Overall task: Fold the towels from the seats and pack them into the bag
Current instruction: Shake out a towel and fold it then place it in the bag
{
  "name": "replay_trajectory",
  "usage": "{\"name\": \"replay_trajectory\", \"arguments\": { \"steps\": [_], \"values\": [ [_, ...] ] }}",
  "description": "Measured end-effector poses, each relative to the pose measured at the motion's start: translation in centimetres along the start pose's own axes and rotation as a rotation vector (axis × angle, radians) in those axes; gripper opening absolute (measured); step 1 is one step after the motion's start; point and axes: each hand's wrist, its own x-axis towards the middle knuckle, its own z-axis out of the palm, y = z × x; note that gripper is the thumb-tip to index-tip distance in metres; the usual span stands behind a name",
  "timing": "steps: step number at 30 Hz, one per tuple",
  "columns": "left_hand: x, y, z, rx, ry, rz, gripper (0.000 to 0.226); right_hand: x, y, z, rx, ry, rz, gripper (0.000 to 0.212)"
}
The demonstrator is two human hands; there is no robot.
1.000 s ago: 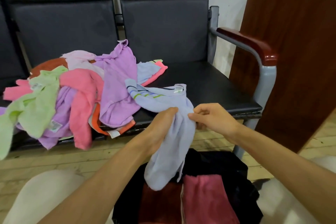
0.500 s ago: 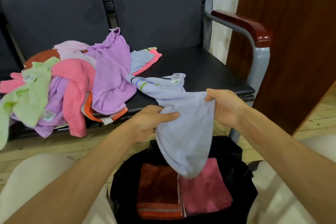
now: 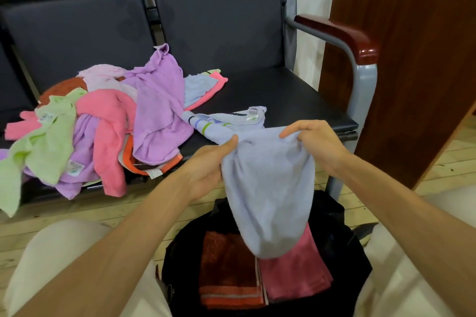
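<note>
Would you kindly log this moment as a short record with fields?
held item: pale blue towel, one end trailing on the seat
left hand: grips the towel's upper edge
right hand: grips the same edge
bag: black, open, holds a folded rust towel and pink towel
seat pile: unfolded towels

Fluffy terry-cloth towel (image 3: 268, 188), matt leatherette seat (image 3: 270, 95), glossy wood armrest (image 3: 342, 33) (grey metal frame (image 3: 360, 95))
</note>
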Motion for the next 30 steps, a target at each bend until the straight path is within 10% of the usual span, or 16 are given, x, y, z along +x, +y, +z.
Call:
{"name": "replay_trajectory", "arguments": {
  "steps": [16, 22, 30],
  "values": [
    [-1.0, 2.2, -5.5, 0.149, 0.547, 0.238, 0.013, -0.2, -0.3, -0.7, -0.451, -0.076, -0.150, 0.050],
    [-3.2, 2.2, -4.3, 0.184, 0.146, 0.134, 0.032, -1.7, -2.5, 0.2, -0.041, -0.296, 0.020, 0.058],
    [-5.5, 5.9, -2.8, -0.215, -0.081, 0.467, 0.030, -3.5, -5.2, -1.9, 0.945, -0.189, -0.071, 0.040]
  ]
}}
